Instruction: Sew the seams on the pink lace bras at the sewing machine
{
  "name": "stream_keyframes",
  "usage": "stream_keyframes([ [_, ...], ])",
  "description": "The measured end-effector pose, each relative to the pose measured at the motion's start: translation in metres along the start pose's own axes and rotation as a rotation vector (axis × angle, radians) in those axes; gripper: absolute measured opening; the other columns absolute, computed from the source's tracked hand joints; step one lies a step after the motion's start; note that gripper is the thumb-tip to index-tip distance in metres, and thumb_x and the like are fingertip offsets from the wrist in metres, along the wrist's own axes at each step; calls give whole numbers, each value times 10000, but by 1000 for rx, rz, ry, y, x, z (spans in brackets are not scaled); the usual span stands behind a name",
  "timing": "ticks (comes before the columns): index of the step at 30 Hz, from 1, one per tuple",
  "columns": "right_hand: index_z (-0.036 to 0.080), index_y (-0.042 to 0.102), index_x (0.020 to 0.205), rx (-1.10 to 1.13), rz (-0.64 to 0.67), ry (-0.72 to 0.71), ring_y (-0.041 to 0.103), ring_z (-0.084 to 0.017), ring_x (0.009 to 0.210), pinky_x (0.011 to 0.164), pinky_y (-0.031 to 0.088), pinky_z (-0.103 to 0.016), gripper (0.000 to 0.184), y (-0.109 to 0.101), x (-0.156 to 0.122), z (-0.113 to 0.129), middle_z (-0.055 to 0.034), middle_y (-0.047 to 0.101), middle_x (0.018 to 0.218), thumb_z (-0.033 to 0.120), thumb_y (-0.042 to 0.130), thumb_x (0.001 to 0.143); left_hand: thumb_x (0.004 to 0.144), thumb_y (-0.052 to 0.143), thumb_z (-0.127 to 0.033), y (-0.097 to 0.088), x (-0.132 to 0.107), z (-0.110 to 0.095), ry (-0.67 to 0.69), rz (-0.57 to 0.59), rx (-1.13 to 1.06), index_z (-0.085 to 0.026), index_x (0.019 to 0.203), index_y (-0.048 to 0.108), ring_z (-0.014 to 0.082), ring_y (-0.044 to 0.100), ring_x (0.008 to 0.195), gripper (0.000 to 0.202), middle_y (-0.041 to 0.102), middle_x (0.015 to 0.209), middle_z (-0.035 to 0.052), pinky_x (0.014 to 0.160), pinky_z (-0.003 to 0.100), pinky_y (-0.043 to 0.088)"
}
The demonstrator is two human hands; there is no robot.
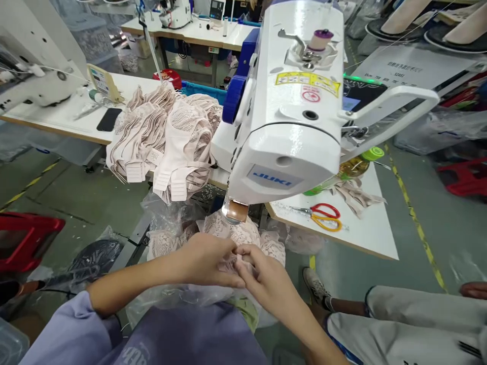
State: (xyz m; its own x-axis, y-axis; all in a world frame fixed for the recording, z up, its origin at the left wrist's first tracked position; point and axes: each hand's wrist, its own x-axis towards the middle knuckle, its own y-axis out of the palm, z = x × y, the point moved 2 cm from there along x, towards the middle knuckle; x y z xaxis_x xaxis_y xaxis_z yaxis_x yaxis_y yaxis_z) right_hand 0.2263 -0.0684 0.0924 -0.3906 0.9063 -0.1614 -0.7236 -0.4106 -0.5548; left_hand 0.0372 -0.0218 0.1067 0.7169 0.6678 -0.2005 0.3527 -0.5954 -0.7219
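Both my hands meet low in the middle, over my lap. My left hand [207, 258] has its fingers curled and pinched on a pale pink lace piece [243, 235]. My right hand [262, 274] pinches the same lace from the right, fingertips touching those of the left. The lace lies on a clear plastic bag [171, 296] holding more lace pieces. Just above the hands hangs the head of a white JUKI sewing machine [285, 126].
A heap of pale pink lace garments with label tabs [167, 137] lies on the white table [365, 233] to the left of the machine. Red and yellow scissors [323, 217] and a green-capped bottle [353, 165] lie right. Another person's leg and shoe [380, 309] sit lower right. A red crate [26, 238] stands on the floor left.
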Motion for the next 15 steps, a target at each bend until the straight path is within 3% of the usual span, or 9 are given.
stream_keyframes([
  [2,231,626,1013,14,-56,57,539,-164,469,464,316,-274,236,-2,3,-6,18,642,626,412,477,985,923,593,-499,1,-1,7,-22,-55,41,-193,823,597,146,567,564,322,616,638,-9,524,257,260],
  [4,231,686,924,65,-80,76,566,-166,504,473,341,-272,290,-3,7,-10,0,669,649,450,503,975,985,508,-413,0,-2,12,14,-119,82,-190,739,578,132,533,559,339,578,605,-11,536,265,264],
  [6,233,728,899,132,-113,53,655,-191,644,564,434,-280,277,-4,14,-11,-26,743,778,441,554,954,982,514,-367,-3,-1,13,123,-235,106,-183,692,551,150,560,650,346,605,686,19,603,276,334],
  [9,233,758,901,262,-167,12,704,-223,819,735,507,-313,232,-8,27,-11,-36,776,888,425,630,911,959,553,-302,-9,3,12,242,-397,-7,-181,764,567,188,601,848,230,658,910,76,756,304,426],
  [11,225,764,905,367,-175,26,699,-218,830,747,511,-309,234,-11,37,-12,-35,774,897,433,660,887,959,562,-307,-13,10,15,193,-432,-138,-187,792,547,151,571,756,205,622,820,35,685,264,421],
  [15,195,751,901,417,-225,86,646,-182,774,681,464,-267,278,-18,54,-19,-36,743,861,455,656,884,911,620,-377,-20,27,29,-21,-500,-235,-201,748,462,92,365,527,287,388,589,-76,515,221,285],
])
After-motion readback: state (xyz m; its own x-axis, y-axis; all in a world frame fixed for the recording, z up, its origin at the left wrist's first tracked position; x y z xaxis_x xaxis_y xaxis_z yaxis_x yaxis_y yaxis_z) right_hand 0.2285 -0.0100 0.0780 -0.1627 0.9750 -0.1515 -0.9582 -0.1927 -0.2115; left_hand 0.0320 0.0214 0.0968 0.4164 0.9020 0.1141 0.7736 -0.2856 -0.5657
